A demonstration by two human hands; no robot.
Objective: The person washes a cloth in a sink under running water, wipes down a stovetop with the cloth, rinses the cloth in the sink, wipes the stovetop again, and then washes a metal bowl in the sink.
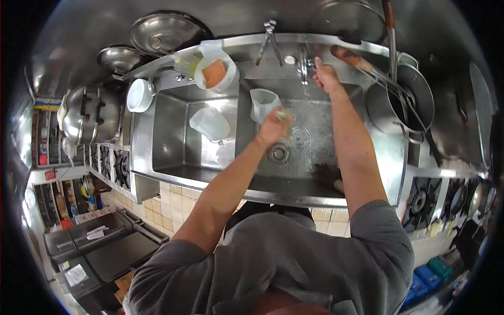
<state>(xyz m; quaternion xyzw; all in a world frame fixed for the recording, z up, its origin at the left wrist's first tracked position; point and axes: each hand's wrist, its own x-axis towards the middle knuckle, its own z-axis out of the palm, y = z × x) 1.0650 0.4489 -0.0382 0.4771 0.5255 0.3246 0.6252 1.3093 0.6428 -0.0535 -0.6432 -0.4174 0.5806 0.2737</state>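
I'm in matt grey cloth sleeves (383, 226); the silver double sink (321, 137) is glossy metal, the translucent white container (261, 108) smooth plastic, my blurred pale-yellowish pad (285, 116) perhaps spongy.

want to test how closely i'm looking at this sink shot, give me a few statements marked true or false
1. The right hand is at the faucet. True.
2. The left hand is over the left basin. False: the left hand is over the right basin.
3. An orange block sits in a white container. True.
4. The left basin holds nothing. False: a translucent container lies in the left basin.
5. A wooden-handled utensil leans into the metal pot. True.
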